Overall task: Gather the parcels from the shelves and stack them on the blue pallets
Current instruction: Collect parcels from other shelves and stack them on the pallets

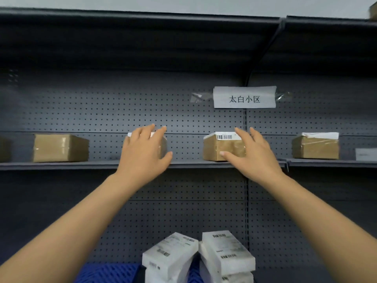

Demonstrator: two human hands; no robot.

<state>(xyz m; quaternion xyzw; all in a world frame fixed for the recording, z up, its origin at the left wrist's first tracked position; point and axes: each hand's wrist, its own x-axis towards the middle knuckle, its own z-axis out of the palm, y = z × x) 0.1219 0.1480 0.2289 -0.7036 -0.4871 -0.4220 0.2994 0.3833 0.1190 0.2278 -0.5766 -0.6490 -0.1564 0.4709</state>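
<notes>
Several brown taped parcels stand along a dark shelf (pixel 183 164) at chest height. My left hand (pixel 142 154) is spread in front of one parcel (pixel 163 147), which it mostly hides; fingers apart, grip not closed. My right hand (pixel 253 154) is open with its thumb and fingers against the right side of a parcel with a barcode label (pixel 219 147). Further parcels sit at the left (pixel 60 148) and right (pixel 315 147). Below, white parcels (pixel 169 254) (pixel 226 252) are stacked on a blue pallet (pixel 110 273).
A grey pegboard back wall carries a white paper sign (pixel 244 97). An upper shelf (pixel 142 19) overhangs the parcels. A small white label (pixel 366 154) stands on the shelf at far right. Another brown parcel edge (pixel 5 149) shows at far left.
</notes>
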